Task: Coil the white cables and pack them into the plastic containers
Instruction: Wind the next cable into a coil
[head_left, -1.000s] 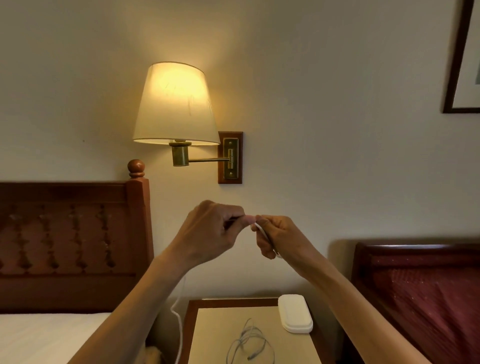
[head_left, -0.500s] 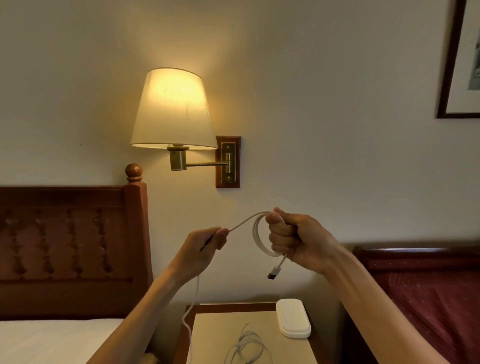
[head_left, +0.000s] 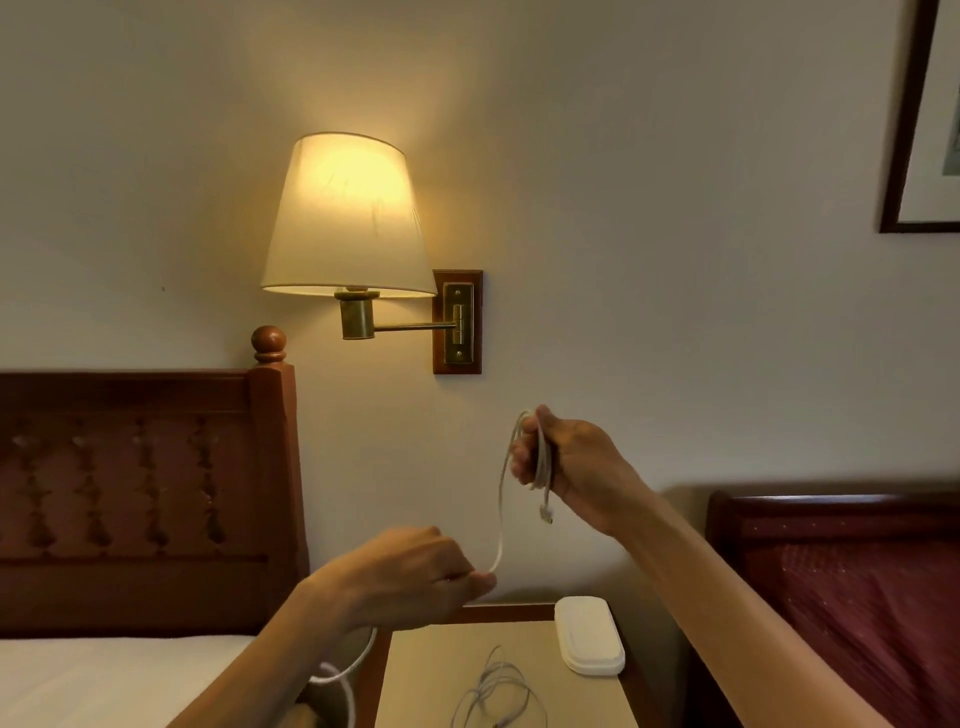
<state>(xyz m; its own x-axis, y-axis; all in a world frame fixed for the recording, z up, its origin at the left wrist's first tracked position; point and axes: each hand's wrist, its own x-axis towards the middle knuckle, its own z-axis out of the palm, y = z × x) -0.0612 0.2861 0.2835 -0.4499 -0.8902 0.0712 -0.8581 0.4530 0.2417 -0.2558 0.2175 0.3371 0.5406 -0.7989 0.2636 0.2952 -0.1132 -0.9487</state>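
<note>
Above the nightstand (head_left: 447, 654), two hands, one smooth white cable (head_left: 500, 519).

My right hand (head_left: 566, 462) curls tight around a few round loops, the plug end dangling below; my left hand (head_left: 410, 571) pinches the slack strand lower down. On the matte tan top lie one thin tangled cable (head_left: 493, 691) and one closed, rounded white plastic container (head_left: 589, 636).

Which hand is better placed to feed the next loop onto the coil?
Left. The left hand pinches the free run of the thin white cable, while the right hand is occupied gripping the coil.
</note>
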